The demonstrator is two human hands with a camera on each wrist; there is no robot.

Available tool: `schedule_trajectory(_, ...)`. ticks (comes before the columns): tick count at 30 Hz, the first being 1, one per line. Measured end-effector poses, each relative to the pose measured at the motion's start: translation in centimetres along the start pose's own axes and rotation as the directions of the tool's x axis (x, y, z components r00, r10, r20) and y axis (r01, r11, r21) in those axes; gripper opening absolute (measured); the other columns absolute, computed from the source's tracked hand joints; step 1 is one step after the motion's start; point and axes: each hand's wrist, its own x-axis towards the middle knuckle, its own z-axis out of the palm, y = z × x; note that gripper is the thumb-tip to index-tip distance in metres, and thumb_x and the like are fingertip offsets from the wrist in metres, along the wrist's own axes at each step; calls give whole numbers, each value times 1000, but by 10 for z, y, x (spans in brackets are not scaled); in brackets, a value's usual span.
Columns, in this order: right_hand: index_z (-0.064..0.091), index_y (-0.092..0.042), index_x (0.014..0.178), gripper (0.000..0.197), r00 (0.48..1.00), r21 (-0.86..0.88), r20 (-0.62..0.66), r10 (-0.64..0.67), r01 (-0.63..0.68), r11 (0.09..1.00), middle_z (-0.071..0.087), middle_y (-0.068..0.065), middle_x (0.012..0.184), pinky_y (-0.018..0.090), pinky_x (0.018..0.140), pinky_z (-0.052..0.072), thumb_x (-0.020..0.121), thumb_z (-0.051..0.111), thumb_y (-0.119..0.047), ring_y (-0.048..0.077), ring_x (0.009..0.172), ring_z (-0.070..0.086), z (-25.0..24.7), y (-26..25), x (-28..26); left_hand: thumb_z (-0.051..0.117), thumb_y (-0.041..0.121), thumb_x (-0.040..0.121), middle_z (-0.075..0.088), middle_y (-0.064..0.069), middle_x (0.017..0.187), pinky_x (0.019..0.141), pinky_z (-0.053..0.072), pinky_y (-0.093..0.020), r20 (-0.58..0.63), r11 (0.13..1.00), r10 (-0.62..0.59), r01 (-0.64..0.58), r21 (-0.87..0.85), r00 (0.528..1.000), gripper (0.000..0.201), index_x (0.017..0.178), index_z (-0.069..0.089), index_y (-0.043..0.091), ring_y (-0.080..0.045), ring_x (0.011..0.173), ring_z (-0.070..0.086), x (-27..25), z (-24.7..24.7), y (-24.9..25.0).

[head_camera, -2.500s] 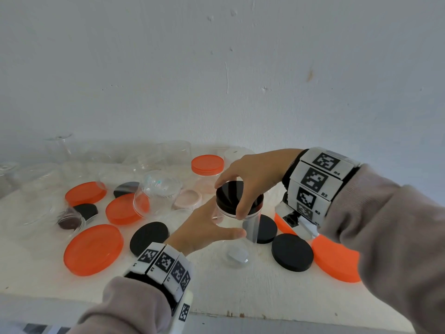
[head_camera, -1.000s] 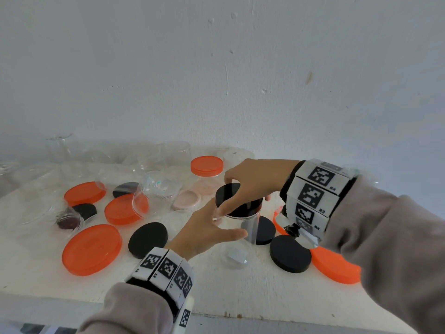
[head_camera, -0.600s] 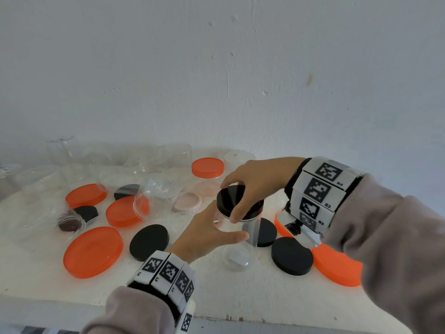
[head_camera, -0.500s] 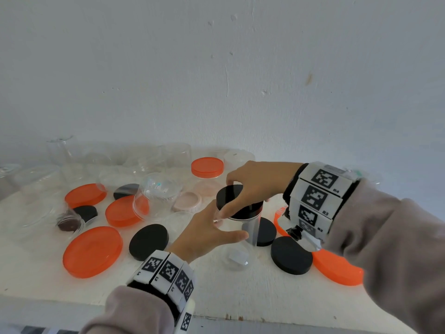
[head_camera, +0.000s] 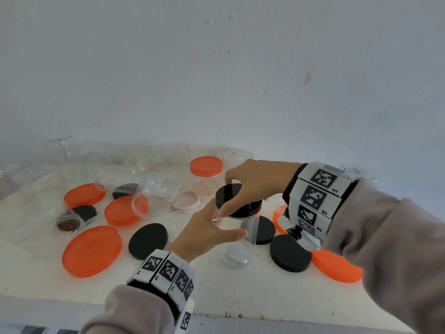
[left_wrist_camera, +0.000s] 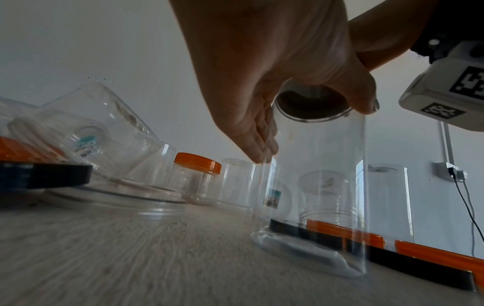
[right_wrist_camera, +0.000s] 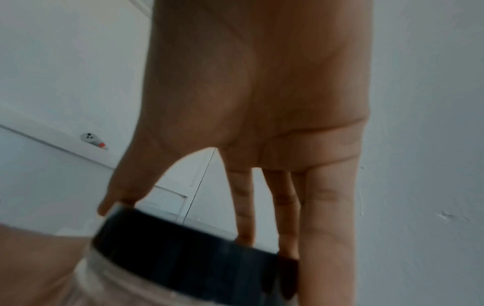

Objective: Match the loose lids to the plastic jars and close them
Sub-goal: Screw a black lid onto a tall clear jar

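A tall clear plastic jar point(head_camera: 250, 231) stands upright in the middle of the white table point(head_camera: 240, 292). My left hand point(head_camera: 207, 230) grips its body from the left, thumb in front and fingers behind. A black lid point(head_camera: 228, 196) sits on the jar's mouth. My right hand point(head_camera: 257, 182) reaches in from the right and grips the lid's rim from above. In the left wrist view my left hand point(left_wrist_camera: 275, 72) wraps the jar point(left_wrist_camera: 314, 186), and the lid point(left_wrist_camera: 309, 105) shows from below through the clear wall. In the right wrist view my right hand's fingertips point(right_wrist_camera: 243, 234) press the ribbed black lid point(right_wrist_camera: 183, 258).
Loose black lids point(head_camera: 148, 241) point(head_camera: 290, 253) and orange lids point(head_camera: 92, 250) point(head_camera: 337, 266) lie around the jar. A jar closed with an orange lid point(head_camera: 206, 166) stands behind. Several open clear jars point(head_camera: 156, 189) crowd the back left, against the wall. The table's front edge point(head_camera: 216, 312) is near.
My right hand has twisted back and forth on the black lid, its wrist swinging with each turn. The left hand and the jar have stayed in place.
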Motion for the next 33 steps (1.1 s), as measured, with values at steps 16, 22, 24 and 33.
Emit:
schedule_trajectory(16, 54, -26, 118, 75, 999, -66, 30, 35, -33, 997, 58, -7, 96, 24, 58, 45, 65, 64, -78, 7, 62, 58, -6, -7, -2, 82, 46, 69, 48, 33, 128, 92, 34, -11, 2, 1000, 15, -15, 23, 1000, 84, 137, 33, 49, 13, 117, 43, 0, 0, 1)
schedule_trajectory(22, 21, -40, 148, 94, 984, -10, 177, -13, 15, 1000, 34, -6, 147, 32, 100, 36, 72, 72, -62, 15, 130, 39, -10, -1, -2, 83, 47, 66, 50, 27, 132, 100, 35, -17, 1, 1000, 16, -16, 11, 1000, 87, 139, 36, 43, 8, 123, 44, -1, 0, 2)
schedule_trajectory(24, 23, -44, 147, 91, 980, 10, 190, -60, 60, 998, 30, -9, 150, 36, 106, 31, 73, 76, -51, 15, 138, 29, -14, -1, -3, 83, 46, 66, 49, 26, 134, 100, 34, -17, -1, 1000, 15, -15, 3, 1000, 87, 138, 35, 43, 8, 123, 44, -1, 1, 4)
schedule_trajectory(33, 56, -17, 112, 79, 998, -85, -44, 52, -56, 995, 61, -2, 96, 22, 52, 36, 69, 52, -83, 8, 59, 53, 2, -6, 1, 82, 53, 57, 49, 23, 134, 108, 34, -28, -11, 1000, -15, 15, -13, 1000, 94, 140, 40, 40, -6, 128, 43, -2, 1, 3)
